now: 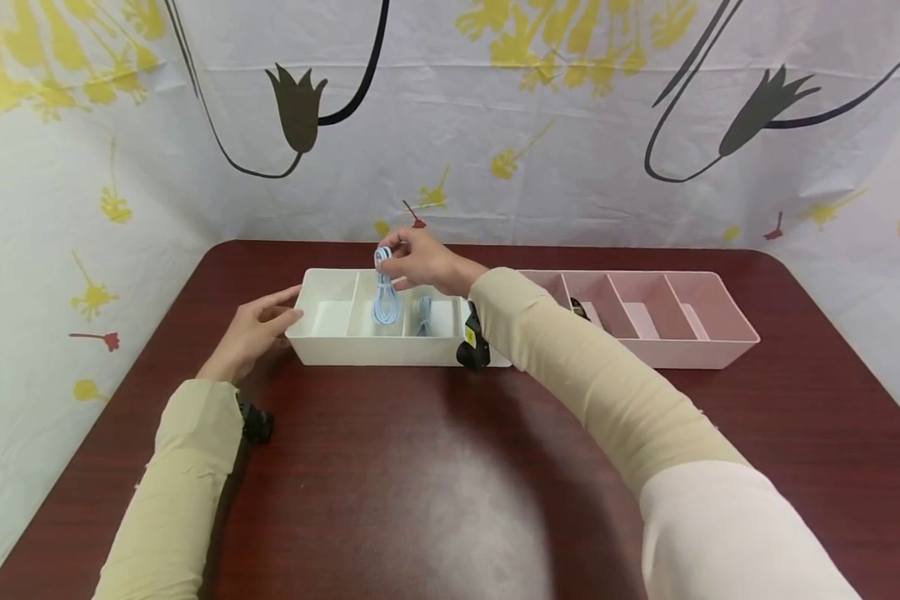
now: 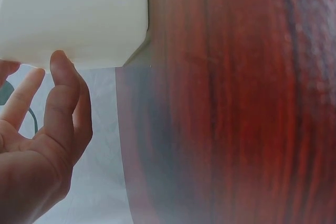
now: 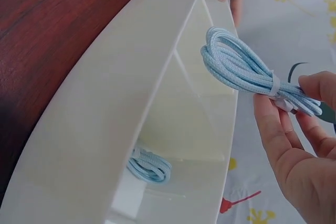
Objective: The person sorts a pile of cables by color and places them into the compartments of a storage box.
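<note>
My right hand (image 1: 426, 260) pinches a bundled light-blue braided cable (image 1: 386, 298) above the white divided box (image 1: 390, 352). In the right wrist view the cable (image 3: 241, 66) is looped and tied with a pale strap, with thumb and fingers at its narrow end. A second light-blue cable bundle (image 3: 151, 166) lies inside a compartment of the same box. At the box's left end my left hand (image 1: 251, 331) touches the wall with its fingertips. The left wrist view shows that hand (image 2: 50, 129) with fingers extended against the white wall.
A pink divided box (image 1: 682, 354) stands end to end with the white one on the right. A dark item (image 1: 579, 308) lies in it, partly hidden by my right sleeve. Both boxes rest on a dark red-brown table (image 1: 390, 475), with a patterned curtain (image 1: 435, 125) behind.
</note>
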Demonstrator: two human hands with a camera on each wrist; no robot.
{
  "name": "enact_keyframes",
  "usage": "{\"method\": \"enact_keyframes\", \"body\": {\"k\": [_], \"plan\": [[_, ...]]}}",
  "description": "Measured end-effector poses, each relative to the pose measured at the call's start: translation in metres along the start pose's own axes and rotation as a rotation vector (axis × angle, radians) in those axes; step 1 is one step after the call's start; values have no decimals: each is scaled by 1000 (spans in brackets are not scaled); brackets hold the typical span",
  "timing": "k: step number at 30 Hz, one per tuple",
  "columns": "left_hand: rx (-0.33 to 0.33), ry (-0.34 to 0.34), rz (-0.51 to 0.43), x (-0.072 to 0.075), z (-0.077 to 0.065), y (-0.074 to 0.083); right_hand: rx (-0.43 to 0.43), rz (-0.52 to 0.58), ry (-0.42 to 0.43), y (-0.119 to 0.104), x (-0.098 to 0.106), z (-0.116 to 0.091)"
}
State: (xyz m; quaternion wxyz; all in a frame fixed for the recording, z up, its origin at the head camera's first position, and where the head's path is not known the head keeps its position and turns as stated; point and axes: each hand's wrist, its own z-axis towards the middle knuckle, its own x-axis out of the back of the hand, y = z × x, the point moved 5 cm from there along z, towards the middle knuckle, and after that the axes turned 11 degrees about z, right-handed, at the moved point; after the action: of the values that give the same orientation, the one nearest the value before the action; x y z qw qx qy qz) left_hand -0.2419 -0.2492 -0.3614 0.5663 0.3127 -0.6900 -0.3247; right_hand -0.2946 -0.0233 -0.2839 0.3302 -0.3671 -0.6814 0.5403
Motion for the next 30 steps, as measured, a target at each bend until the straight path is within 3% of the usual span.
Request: {"method": "enact_keyframes", "body": {"k": [30], "plan": [[-9,-2,14,-1,1,0,-125,-31,-54,26,-20,17]]}}
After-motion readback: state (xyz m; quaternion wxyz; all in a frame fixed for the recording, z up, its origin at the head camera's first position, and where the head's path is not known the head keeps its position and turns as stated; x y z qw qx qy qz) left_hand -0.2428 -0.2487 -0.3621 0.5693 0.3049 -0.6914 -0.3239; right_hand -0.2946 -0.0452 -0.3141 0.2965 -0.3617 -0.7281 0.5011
